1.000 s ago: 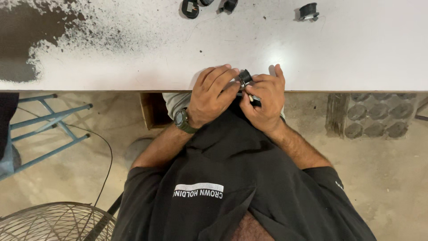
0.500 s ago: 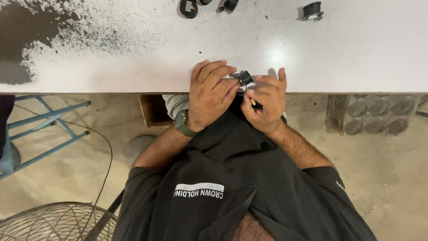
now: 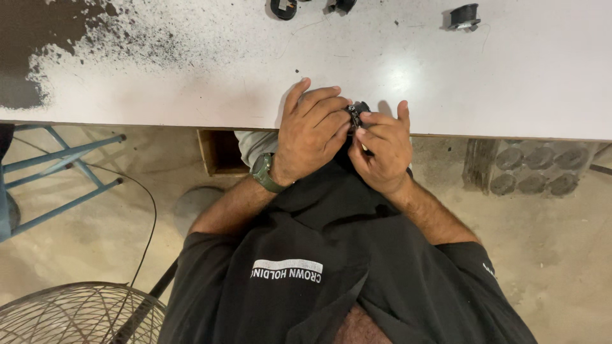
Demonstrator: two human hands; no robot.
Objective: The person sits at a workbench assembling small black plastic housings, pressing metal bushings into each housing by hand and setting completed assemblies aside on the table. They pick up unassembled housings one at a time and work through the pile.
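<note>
Both of my hands meet at the near edge of a white table (image 3: 446, 89). My left hand (image 3: 310, 134), with a green watch on its wrist, curls its fingers around a small black part (image 3: 355, 113) that has a bit of metal on it. My right hand (image 3: 380, 148) pinches the same part from the right side, index finger raised. Most of the part is hidden between the fingers. I wear a black shirt.
Small black parts lie at the table's far edge: one (image 3: 463, 16) at the right, two (image 3: 284, 7) near the middle. A dark stain (image 3: 32, 44) covers the table's left end. A blue metal frame (image 3: 57, 172) and a wire fan guard (image 3: 70, 315) stand on the floor at left.
My hands and the small part have shifted slightly toward the table's edge; the right index finger lifted. The grip on the part stays the same.
</note>
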